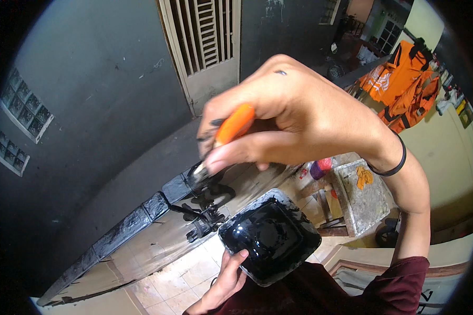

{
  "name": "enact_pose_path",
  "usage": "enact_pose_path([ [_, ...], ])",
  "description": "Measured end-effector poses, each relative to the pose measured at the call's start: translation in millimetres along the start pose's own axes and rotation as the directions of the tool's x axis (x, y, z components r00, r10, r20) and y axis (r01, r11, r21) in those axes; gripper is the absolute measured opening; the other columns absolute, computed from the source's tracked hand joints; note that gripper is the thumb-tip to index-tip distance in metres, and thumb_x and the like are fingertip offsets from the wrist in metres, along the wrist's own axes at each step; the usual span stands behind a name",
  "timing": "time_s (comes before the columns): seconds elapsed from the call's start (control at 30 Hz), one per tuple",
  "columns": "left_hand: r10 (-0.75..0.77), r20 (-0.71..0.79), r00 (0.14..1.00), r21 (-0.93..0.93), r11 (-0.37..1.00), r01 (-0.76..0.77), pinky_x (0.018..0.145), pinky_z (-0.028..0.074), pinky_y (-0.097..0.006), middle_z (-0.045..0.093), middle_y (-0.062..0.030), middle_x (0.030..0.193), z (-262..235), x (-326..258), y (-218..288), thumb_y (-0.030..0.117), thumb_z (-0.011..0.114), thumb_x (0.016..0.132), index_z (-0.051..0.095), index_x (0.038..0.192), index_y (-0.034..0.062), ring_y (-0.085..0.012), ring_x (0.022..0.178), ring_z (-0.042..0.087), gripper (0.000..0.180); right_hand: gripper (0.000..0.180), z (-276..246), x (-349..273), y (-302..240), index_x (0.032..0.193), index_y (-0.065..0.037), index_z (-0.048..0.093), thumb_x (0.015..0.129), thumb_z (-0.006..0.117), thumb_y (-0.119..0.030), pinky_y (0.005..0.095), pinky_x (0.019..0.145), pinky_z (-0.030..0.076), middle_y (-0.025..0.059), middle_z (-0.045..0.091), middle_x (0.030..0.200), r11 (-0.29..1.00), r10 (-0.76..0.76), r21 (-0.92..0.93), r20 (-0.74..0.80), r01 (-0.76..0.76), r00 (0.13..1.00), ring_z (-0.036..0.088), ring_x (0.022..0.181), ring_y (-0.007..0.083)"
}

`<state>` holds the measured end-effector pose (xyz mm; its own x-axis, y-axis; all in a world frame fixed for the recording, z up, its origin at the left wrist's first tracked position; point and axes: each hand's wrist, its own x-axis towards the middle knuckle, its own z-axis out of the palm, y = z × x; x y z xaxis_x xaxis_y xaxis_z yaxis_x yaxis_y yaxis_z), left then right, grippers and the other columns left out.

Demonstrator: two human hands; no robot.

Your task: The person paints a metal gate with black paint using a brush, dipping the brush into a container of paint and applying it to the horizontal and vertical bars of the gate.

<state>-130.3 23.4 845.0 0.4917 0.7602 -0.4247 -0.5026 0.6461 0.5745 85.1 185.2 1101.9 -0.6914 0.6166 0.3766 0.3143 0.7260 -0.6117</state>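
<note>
My right hand (299,110), raised in the middle of the view, grips a paintbrush with an orange handle (237,124). Its bristle end points down and left, partly hidden by my fingers, close to a black-coated ledge (126,227) that runs along the top of a low wall. Black smears mark my fingertips. Below, my left hand (227,279) supports a square plastic tub (279,196) by its near left side, thumb over the rim. Glossy black paint (265,236) lies in the tub and coats its inner sides.
Black streaks and dark shapes (207,212) show beside the ledge. On the right stands a worn table (357,202) with a yellow-orange cloth (364,177). Orange jackets (404,84) hang beyond it. A barred door (207,58) is set in the dark grey wall (100,89).
</note>
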Motion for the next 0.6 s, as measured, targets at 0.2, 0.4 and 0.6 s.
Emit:
enact_pose_path([
  [0.2,-0.011,-0.043,0.999,0.008,1.000,0.011,0.104,0.052,-0.045,0.059,-0.0140,0.134,-5,2,-5,0.028,0.064,0.092,0.043,0.144,0.0031,-0.0281,0.122,0.061,0.061,0.017,-35,-51,13,0.102,0.002,0.073,0.096,0.070,-0.014,0.0211,0.048,0.052,0.0072,0.075,0.084,0.940,0.340,-0.024,-0.023,-0.341,0.940,0.065,0.055,0.0089],
  [0.4,0.005,-0.025,1.000,-0.002,1.000,-0.005,0.104,0.052,-0.045,0.058,-0.0136,0.136,1,4,-3,0.028,0.063,0.093,0.043,0.144,0.0038,-0.0274,0.124,0.060,0.059,0.016,-58,-64,0,0.101,0.002,0.072,0.094,0.073,-0.013,0.0208,0.048,0.052,0.0069,0.075,0.082,0.927,0.303,-0.202,-0.094,-0.316,0.948,0.066,0.061,0.0070],
  [0.6,-0.007,-0.038,0.999,-0.010,1.000,0.006,0.103,0.053,-0.046,0.060,-0.0138,0.134,5,6,2,0.028,0.063,0.094,0.045,0.143,0.0033,-0.0275,0.121,0.062,0.058,0.019,-40,-34,-10,0.093,0.003,0.072,0.085,0.080,-0.013,0.0312,0.058,0.055,0.0118,0.073,0.079,0.862,0.077,-0.508,0.138,0.004,0.987,0.072,0.067,0.0223],
])
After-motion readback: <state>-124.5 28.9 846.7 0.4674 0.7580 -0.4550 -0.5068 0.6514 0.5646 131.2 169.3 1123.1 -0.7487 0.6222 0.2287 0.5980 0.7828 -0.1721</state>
